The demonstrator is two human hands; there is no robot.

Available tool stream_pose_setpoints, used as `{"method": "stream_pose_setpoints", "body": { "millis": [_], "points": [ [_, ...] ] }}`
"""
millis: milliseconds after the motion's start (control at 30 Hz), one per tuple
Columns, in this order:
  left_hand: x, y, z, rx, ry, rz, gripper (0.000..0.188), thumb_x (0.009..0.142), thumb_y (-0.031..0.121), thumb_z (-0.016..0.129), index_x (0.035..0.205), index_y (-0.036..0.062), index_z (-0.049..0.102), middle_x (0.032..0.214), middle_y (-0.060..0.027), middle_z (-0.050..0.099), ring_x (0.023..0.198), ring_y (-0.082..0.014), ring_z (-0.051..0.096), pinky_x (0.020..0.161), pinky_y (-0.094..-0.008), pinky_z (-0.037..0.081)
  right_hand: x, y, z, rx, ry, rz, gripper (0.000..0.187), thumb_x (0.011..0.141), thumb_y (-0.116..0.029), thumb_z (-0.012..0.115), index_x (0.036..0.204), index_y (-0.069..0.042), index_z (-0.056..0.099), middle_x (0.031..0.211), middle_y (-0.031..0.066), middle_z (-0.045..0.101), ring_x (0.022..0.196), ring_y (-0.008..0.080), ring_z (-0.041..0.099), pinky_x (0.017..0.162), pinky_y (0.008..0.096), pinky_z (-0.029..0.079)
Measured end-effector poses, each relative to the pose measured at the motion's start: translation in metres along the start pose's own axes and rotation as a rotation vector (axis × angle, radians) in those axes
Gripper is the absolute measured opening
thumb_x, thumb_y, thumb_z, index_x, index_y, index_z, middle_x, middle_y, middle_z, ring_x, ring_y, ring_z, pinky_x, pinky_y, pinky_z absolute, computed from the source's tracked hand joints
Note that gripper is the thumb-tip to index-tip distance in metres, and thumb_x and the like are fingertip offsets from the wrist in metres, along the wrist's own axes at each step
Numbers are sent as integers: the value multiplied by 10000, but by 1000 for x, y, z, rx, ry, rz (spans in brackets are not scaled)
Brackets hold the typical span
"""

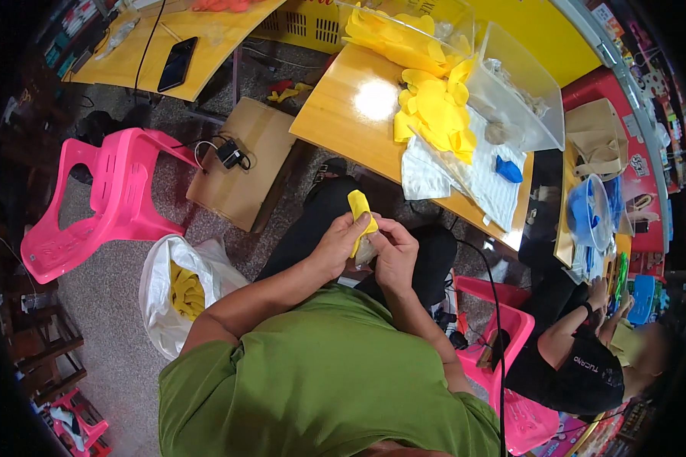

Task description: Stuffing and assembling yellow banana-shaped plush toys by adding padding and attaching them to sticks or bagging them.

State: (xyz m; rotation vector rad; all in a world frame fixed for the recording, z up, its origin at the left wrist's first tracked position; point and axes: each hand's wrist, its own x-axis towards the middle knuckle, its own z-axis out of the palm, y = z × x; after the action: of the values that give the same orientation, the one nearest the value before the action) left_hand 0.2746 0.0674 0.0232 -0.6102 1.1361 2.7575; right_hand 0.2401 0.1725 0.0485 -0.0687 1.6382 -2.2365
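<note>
Above my lap, my left hand is closed round a folded yellow soft piece, perhaps cloth or felt, whose upper end sticks up past the thumb. My right hand pinches the same piece from the other side, its fingers touching those of the left. A pale, see-through bit hangs below the yellow piece between both hands; its kind is unclear. Ahead on the wooden table lies a heap of matching flat yellow pieces, partly on a white cloth.
Beside the heap are a clear bin, a round beige ball and a blue piece. A white sack of yellow pieces stands left, near a pink chair and cardboard box. A co-worker sits at right.
</note>
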Motion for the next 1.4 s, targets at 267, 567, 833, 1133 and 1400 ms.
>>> {"method": "stream_pose_setpoints", "body": {
  "millis": [267, 567, 833, 1133, 1400],
  "points": [
    [-9, -10, -1, 69, -11, -84, 315, 969, 267, 474, 1188, 41, 497, 1050, -24, 568, 978, -98, 541, 840, -256, 438, 10, 35, -14, -213, 72, -165, 176, 755, 117, 588, 905, 34, 628, 906, 40, 615, 810, 108, 571, 755, 229, 459],
    [-12, 0, -12, 243, -153, -76, 312, 946, 272, 517, 1155, 40, 499, 982, -14, 568, 833, -74, 557, 737, -217, 468, 10, 20, -18, -167, -93, -47, 158, 782, 105, 573, 912, 30, 620, 905, 44, 597, 829, 105, 561, 758, 231, 453],
    [-11, 2, -11, 66, 62, 91, 202, 873, 167, 637, 1031, 44, 612, 843, 16, 600, 658, -34, 523, 560, -179, 412, 10, 30, -23, -207, -67, -68, 71, 790, 47, 616, 851, 13, 601, 845, 35, 603, 751, 86, 552, 681, 225, 455],
    [-1, -3, -14, -174, 103, 71, 113, 862, 131, 647, 933, 58, 598, 793, 10, 577, 604, -54, 512, 532, -186, 439, -8, 24, -18, -318, -8, -80, 290, 726, -30, 720, 981, -5, 585, 987, 48, 559, 852, 124, 556, 733, 250, 465],
    [-13, 2, -2, -197, 72, 134, 189, 887, 106, 609, 1066, 60, 574, 871, -9, 588, 702, -70, 573, 641, -209, 512, -12, -3, -11, -867, -161, -673, 255, 693, 71, 649, 933, -11, 621, 985, 121, 587, 888, 254, 577, 766, 305, 474]
  ]
}}
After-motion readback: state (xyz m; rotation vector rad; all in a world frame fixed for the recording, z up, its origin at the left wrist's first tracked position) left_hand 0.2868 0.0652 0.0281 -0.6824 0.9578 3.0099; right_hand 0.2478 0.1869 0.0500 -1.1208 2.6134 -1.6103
